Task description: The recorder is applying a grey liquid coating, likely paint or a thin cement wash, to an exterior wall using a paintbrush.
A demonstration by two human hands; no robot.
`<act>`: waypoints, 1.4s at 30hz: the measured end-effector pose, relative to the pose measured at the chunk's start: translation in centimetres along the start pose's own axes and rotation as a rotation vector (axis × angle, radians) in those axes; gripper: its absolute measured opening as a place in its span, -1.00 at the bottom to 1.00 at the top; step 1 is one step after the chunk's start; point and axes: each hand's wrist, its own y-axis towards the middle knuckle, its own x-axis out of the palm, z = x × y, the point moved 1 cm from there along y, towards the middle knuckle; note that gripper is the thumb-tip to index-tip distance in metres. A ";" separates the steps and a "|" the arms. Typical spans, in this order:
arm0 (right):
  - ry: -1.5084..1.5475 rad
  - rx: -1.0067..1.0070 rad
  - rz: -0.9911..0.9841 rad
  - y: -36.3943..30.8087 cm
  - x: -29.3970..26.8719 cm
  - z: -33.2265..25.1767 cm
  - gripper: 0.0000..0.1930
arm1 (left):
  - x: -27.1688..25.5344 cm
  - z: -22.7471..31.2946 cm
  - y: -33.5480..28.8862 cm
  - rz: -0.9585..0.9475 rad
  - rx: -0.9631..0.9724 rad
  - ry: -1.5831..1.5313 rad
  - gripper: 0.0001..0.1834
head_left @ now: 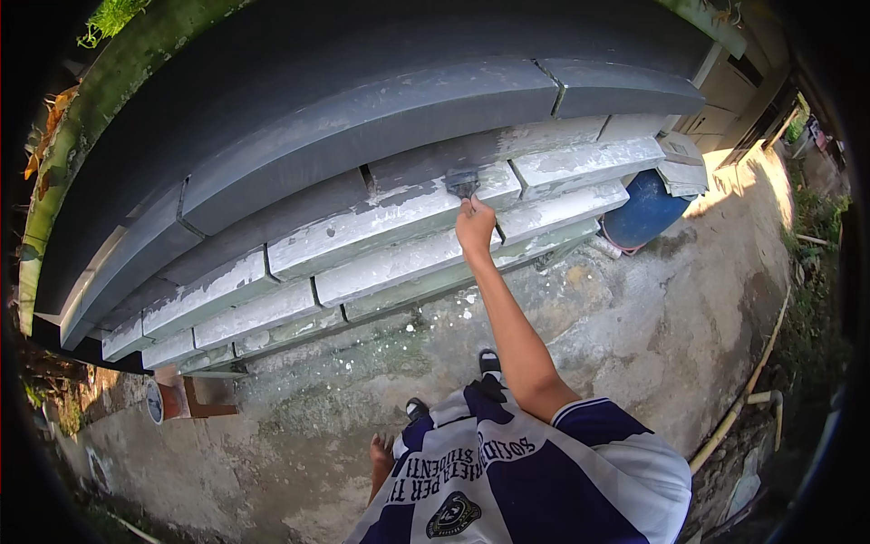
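Note:
With my right arm stretched forward, my right hand (476,227) is closed around the handle of a wide paintbrush (462,182). The grey-coated bristles rest against a stepped concrete wall ledge (390,213), at the border between dark grey paint and worn white paint. Above the brush, a projecting ledge (362,127) is coated dark grey. Below it, the lower white ledges (390,272) are patchy. My left hand (381,449) hangs low beside my body, fingers loosely apart and nothing seen in it; my shirt hides part of that arm.
A blue barrel (645,213) stands at the wall's right end, with flat grey pieces (681,168) on top. A tub (156,401) and a brown box-like block (208,399) sit at lower left. White drips spot the concrete floor (580,308). Pipes (752,381) edge the right side.

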 end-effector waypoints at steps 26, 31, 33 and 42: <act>-0.122 -0.170 -0.115 0.7 -2.7 -1.3 -0.64 | 0.9 0.0 0.2 0.009 -0.020 0.014 -0.40; 0.042 -0.110 -0.446 0.7 -5.8 -2.0 -0.62 | -3.4 -2.2 3.3 -0.106 -0.094 -0.081 -0.38; -0.128 -0.264 0.085 3.7 -7.7 0.1 -0.62 | 0.6 -0.9 1.3 0.034 -0.012 0.011 -0.36; -0.011 -0.421 -0.283 1.9 -6.2 0.2 -0.60 | 2.0 0.0 1.2 -0.002 -0.028 0.043 -0.37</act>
